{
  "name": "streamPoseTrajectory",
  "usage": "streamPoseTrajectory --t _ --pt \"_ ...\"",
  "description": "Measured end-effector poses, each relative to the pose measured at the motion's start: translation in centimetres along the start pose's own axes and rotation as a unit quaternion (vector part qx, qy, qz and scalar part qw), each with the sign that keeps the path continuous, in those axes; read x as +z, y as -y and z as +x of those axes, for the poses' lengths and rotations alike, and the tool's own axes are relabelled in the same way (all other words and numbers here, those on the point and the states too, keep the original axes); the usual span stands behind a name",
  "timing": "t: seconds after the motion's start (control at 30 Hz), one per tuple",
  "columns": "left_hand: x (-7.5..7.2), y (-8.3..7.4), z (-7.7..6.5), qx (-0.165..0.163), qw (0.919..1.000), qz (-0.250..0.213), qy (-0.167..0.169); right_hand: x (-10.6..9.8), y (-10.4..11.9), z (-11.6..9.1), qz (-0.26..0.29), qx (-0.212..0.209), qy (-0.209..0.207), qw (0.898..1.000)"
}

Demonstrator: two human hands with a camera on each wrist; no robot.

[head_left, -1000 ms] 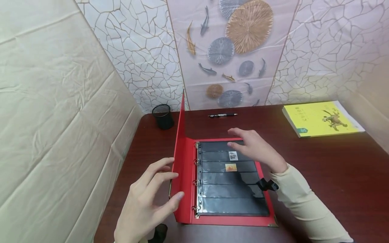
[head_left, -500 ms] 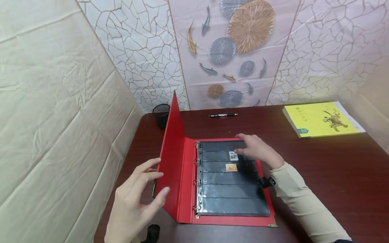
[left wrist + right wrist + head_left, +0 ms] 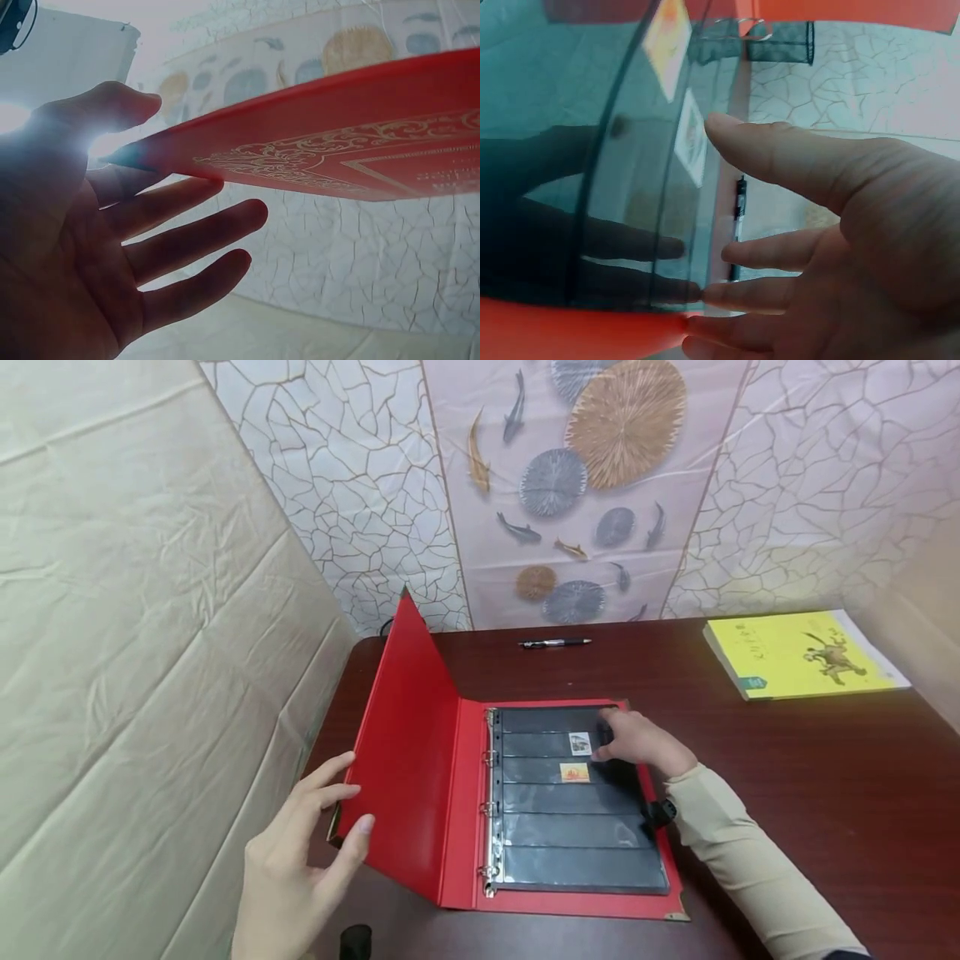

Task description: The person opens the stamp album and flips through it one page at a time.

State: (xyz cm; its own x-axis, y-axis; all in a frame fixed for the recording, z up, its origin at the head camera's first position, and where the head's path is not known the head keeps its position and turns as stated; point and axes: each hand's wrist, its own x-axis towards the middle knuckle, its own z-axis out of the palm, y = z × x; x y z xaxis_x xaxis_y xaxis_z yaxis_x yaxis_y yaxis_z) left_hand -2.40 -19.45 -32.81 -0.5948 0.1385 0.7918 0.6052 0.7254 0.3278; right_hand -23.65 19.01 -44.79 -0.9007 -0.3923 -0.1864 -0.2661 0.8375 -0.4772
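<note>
A red stamp album (image 3: 468,810) with metal rings lies on the table in the head view, its cover (image 3: 408,735) standing tilted to the left. Two stamps sit in the strips of its black page (image 3: 570,827): a pale one (image 3: 580,744) and a yellow-orange one (image 3: 575,772). My left hand (image 3: 300,852) is at the cover's outer edge. In the left wrist view its fingers (image 3: 199,251) extend under the gold-patterned outer face, the thumb apart above the corner. My right hand (image 3: 643,743) has its fingertips at the page's upper right edge, thumb beside the pale stamp.
A black pen (image 3: 555,643) lies at the back of the table. To the back right is a yellow book (image 3: 802,656). A black mesh cup (image 3: 780,43) shows in the right wrist view, mostly hidden behind the cover in the head view. Patterned cloth (image 3: 375,485) hangs behind.
The cover has swung leftward from nearly upright, my left hand moving left with it. My right hand has come lower, to the page's upper right edge.
</note>
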Motion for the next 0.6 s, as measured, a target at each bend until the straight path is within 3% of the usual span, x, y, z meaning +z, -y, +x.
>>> streamPoseTrajectory --t 0.37,0.6 --pt "-0.7 1.3 -0.8 -0.037 0.9990 -0.010 -0.024 0.9 -0.7 0.1 -0.002 0.029 0.016 0.999" --pt "-1.5 2.4 -2.0 -0.081 0.9966 0.010 -0.015 1.3 -0.6 0.2 0.003 0.059 0.010 0.998"
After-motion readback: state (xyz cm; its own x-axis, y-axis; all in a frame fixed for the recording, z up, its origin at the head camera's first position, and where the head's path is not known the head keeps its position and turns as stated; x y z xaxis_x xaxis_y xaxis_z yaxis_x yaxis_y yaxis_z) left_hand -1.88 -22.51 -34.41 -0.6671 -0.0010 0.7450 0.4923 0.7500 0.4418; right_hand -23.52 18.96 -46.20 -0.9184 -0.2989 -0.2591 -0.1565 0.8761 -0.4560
